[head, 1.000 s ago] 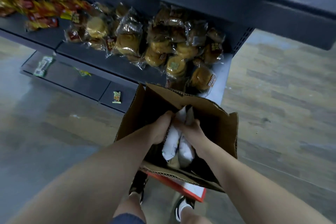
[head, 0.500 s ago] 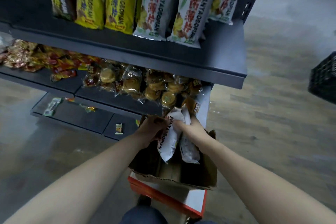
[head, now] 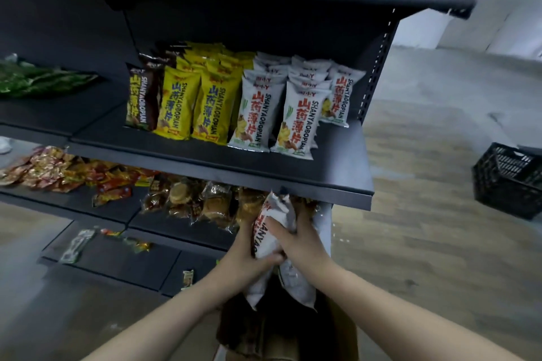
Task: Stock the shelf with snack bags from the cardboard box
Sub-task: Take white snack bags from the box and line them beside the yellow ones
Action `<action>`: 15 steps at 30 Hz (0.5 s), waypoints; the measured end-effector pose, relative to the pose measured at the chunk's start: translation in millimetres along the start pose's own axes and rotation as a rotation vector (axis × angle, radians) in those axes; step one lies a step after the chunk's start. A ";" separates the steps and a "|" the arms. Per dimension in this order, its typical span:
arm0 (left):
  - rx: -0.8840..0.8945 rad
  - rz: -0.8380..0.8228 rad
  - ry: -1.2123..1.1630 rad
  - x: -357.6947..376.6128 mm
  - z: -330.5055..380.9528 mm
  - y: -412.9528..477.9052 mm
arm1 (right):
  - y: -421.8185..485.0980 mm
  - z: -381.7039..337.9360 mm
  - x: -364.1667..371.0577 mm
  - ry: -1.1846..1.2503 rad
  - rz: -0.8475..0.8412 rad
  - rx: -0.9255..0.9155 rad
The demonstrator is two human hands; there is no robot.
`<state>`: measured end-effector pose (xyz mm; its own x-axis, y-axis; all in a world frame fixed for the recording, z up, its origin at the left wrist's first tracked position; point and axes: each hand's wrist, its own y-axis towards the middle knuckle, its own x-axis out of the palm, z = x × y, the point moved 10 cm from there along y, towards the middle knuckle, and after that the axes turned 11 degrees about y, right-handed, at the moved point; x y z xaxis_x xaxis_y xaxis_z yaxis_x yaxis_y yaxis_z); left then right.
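Note:
Both hands hold a bunch of white snack bags [head: 271, 231] just under the front lip of the dark shelf [head: 293, 182]. My left hand [head: 249, 252] grips the bunch from the left, and my right hand [head: 296, 239] grips it from the right. The bags' lower ends hang above the open cardboard box [head: 340, 328] at the bottom. On the shelf stand rows of matching white bags [head: 293, 117], yellow bags [head: 190, 108] and brown bags [head: 140, 97].
The shelf below carries clear packs of round cakes [head: 202, 202] and red-gold packets [head: 58, 170]. Loose small packets [head: 76, 246] lie on the base shelf. Green bags [head: 38, 79] sit at the left. A black plastic crate [head: 510, 179] stands on the wooden floor to the right.
Both hands have lifted the white bags out of the box and up to the shelf's lower edge. My view has tilted upward, bringing the stocked shelf into sight.

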<state>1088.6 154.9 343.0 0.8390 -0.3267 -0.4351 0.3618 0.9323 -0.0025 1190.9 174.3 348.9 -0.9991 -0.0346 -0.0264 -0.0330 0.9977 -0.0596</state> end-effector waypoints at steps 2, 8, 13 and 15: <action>0.036 -0.094 0.048 -1.6 3.8 -2.9 | 0.3 -18.0 4.3 0.002 -0.008 -0.038; 0.120 -0.048 0.086 -40.2 41.0 5.2 | 11.5 -84.3 3.9 0.037 0.014 -0.139; 0.171 -0.083 0.064 -63.1 75.3 17.7 | 27.9 -122.8 -4.4 0.202 0.075 -0.141; 0.158 -0.061 0.002 -73.7 82.8 26.9 | 33.0 -128.7 -3.0 0.322 0.069 -0.053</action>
<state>1070.2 191.2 449.5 0.8128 -0.3818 -0.4400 0.4718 0.8745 0.1126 1189.1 214.9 475.4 -0.9563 0.0451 0.2888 0.0423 0.9990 -0.0160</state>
